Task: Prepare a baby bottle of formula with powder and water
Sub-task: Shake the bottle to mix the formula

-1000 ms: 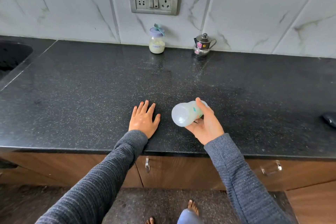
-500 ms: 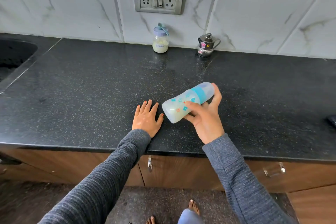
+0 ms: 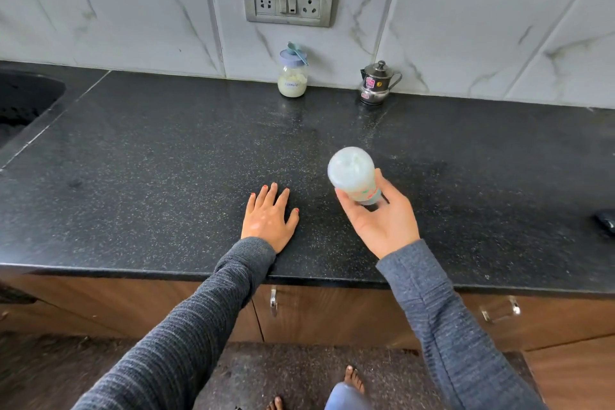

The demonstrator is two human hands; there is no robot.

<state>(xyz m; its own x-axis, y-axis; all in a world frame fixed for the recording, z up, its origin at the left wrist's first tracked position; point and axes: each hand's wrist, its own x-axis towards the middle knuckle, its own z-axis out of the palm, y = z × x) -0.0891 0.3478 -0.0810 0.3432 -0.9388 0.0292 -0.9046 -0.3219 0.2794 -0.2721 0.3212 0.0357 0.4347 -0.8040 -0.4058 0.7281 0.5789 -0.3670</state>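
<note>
Black speckled granite counter: right hand closed round translucent plastic baby bottle, raised near centre; left hand flat, empty. Likely light, smooth; grip mid-body.

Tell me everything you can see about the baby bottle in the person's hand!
The baby bottle looks like cloudy, see-through plastic with little coloured prints on its side. It is tipped so one round, pale end faces the camera, which hides the other end. It seems milky white inside. The right hand holds it above the black countertop, fingers wrapped around its lower part. Nothing else touches it; the left hand lies flat on the counter beside it.
</note>
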